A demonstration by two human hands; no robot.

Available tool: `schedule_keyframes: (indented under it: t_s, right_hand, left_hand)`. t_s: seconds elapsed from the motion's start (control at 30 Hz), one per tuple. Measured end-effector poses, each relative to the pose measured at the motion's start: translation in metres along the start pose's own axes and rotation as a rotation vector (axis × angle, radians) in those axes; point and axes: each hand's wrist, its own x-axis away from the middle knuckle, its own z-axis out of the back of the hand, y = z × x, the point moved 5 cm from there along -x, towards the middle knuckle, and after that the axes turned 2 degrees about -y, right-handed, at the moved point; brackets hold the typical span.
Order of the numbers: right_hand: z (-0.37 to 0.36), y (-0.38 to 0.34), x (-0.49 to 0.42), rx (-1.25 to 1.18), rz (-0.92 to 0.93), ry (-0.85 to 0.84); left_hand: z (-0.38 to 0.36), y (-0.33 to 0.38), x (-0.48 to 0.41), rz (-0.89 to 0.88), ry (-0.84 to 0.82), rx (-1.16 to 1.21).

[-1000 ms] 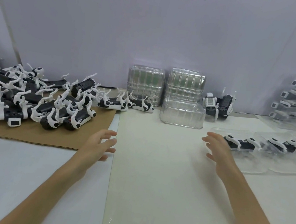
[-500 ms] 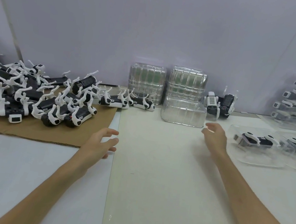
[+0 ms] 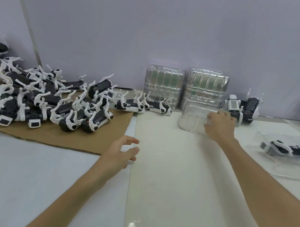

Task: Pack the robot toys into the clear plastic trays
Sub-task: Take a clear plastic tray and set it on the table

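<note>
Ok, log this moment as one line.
right hand: on clear tray, grip unclear | left hand: open, empty | toy pile: on cardboard

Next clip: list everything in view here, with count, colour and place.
table: one, white
cardboard: one, brown, left
robot toys: many, black and white, heaped on cardboard
tray stacks: two, clear, centre back
loose tray: one, clear, before right stack
standing toys: two, black and white, right of stacks
packed trays: several, clear, toys inside, right side
left hand: open, above table near cardboard
right hand: on loose tray's right end
</note>
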Motion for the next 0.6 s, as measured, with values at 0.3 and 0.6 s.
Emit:
schedule_keyframes:
  t_s: [0.3,0.6]
  right_hand:
    - [0.054,-0.050,0.054,-0.610,0.135,-0.017]
    - [0.063,-0.121,0.145,-1.302,0.383,-0.019]
  left_hand:
    - [-0.012,0.009,0.008,0.021,-0.207,0.076]
    - [-0.010,0.030,0.012,-0.217,-0.181,0.262]
